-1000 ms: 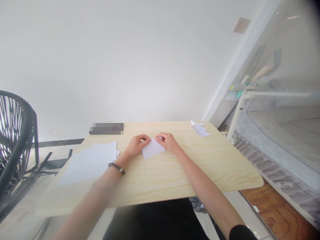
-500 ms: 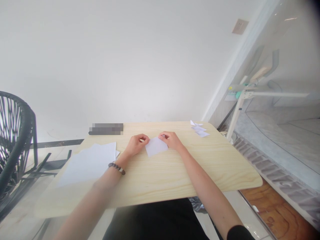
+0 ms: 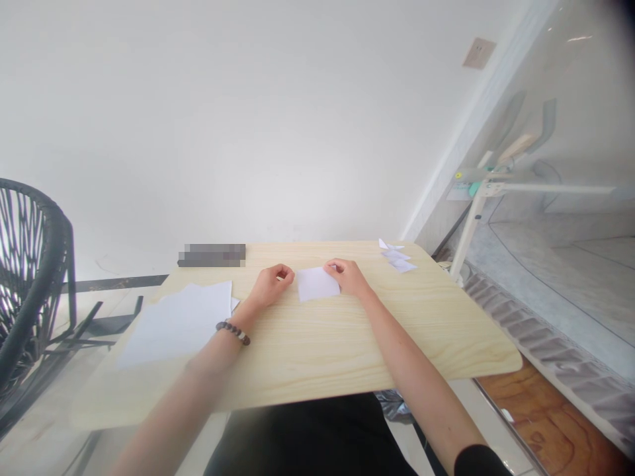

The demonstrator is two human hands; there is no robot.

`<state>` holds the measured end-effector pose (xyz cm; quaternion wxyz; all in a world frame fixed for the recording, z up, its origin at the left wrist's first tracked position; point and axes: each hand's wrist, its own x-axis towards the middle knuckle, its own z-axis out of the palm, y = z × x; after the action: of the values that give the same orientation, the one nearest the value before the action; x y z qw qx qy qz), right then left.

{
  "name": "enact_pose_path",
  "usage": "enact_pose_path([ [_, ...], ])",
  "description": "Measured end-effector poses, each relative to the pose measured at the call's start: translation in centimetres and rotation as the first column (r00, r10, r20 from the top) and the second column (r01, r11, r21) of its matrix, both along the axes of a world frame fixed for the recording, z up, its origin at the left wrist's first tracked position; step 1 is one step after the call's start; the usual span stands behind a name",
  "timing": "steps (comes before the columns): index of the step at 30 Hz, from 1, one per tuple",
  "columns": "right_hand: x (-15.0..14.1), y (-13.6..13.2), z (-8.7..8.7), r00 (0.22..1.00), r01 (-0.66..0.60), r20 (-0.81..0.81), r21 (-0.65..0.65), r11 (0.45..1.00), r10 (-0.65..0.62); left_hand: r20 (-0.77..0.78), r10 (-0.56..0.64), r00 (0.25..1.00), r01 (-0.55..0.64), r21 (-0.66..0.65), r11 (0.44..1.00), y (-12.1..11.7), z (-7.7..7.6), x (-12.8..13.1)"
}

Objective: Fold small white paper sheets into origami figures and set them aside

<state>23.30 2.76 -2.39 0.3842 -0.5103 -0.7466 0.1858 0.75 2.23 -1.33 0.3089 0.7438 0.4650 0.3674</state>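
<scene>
A small white paper piece (image 3: 316,283) lies flat on the light wooden table (image 3: 317,350), between my hands. My right hand (image 3: 350,277) rests at its right edge with fingers curled, pinching the paper's far right corner. My left hand (image 3: 270,284) sits just left of the paper with fingers curled in, no longer touching it as far as I can see. A bead bracelet (image 3: 232,332) is on my left wrist.
A stack of white sheets (image 3: 181,321) lies at the table's left. Several small folded paper pieces (image 3: 395,256) sit at the far right corner. A dark blurred bar (image 3: 211,254) lies at the far edge. A black wire chair (image 3: 30,264) stands left; a white stand (image 3: 476,198) right.
The paper piece has slid to the right and turned flatter, carried by my right hand. My left hand has come off its left corner and stayed in place.
</scene>
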Motion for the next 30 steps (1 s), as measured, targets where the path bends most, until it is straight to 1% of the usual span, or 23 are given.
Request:
enact_pose_path([
  [4,-1.7,-0.5,0.0,1.000,-0.010,0.014,0.014,1.000,0.010,0.045,0.029,0.999,-0.031,0.053,0.998,0.1,-0.1,0.2],
  [8,-3.5,-1.1,0.2,0.999,-0.037,0.014,0.032,0.999,0.037,0.018,0.026,0.999,-0.028,0.115,0.993,0.2,0.1,0.2],
  [14,-3.7,-1.2,0.4,0.999,-0.042,0.032,0.043,0.998,0.041,-0.058,-0.014,0.998,0.025,0.197,0.980,0.2,-0.1,-0.1],
  [17,-3.9,-1.3,0.5,0.998,-0.062,0.031,0.063,0.996,0.060,-0.069,-0.031,0.997,0.044,0.193,0.980,0.2,-0.2,0.0],
  [23,-4.7,-1.4,0.3,0.995,-0.092,0.032,0.071,0.993,0.090,-0.059,-0.083,0.995,0.089,0.123,0.988,0.0,0.0,0.3],
  [26,-4.3,-1.2,0.1,0.992,-0.116,0.052,0.059,0.992,0.113,-0.062,-0.097,0.993,0.104,0.126,0.987,0.1,0.1,0.3],
  [30,-3.0,-0.9,0.2,0.988,-0.141,0.069,0.016,0.990,0.140,-0.075,-0.100,0.992,0.109,0.131,0.985,0.2,0.0,0.3],
])
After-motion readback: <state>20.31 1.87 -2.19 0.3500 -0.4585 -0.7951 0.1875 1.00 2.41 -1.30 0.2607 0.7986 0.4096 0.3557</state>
